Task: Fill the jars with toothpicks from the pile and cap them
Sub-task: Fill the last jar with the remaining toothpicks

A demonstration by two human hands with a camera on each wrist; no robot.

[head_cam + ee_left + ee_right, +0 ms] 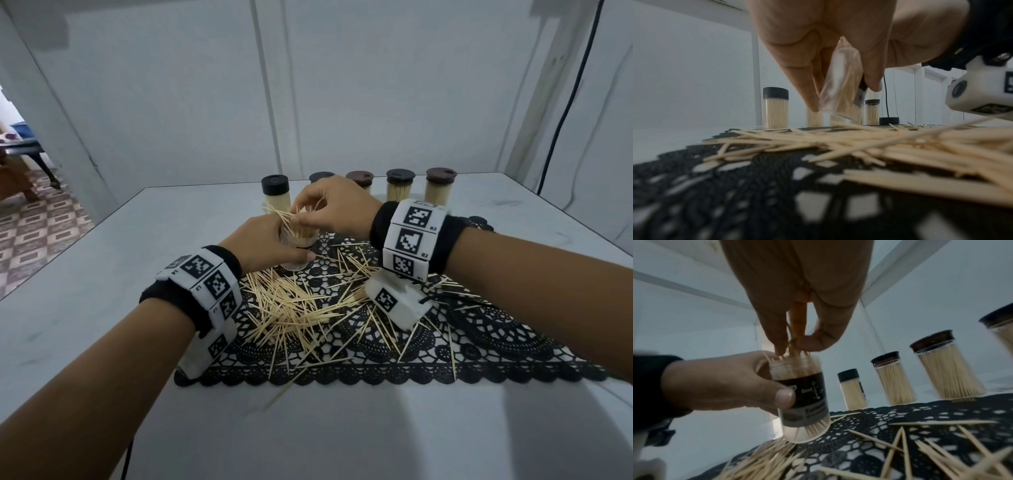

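Gripping a clear open jar [801, 400] around its body, the left hand [263, 245] holds it tilted just above the black lace mat [479, 329], near the centre of the head view. In the right wrist view the left thumb presses against the jar's dark label, and the jar's base hangs just over the near edge of the toothpick pile [294, 308]. The jar is already largely packed with toothpicks, and its mouth is uncapped.

The right hand [329, 209] sits directly above the jar mouth, its fingertips [812, 344] pinching a small bundle of toothpicks [284, 217] whose lower ends enter the opening. Several sticks of the bundle fan out to the left of the rim in the head view.

The loose pile lies on the mat below the centre of the frame, with single sticks scattered towards the right and lower edges of the mat; one stick lies off the mat on the white table [376, 438].

Five filled, capped jars stand upright in a row along the far side of the table, above the centre of the head view; the leftmost capped jar [275, 193] carries a black cap, and the second is mostly hidden behind the right hand. In the left wrist view a separate black cap [889, 121] rests at the far edge of the mat, right of centre.
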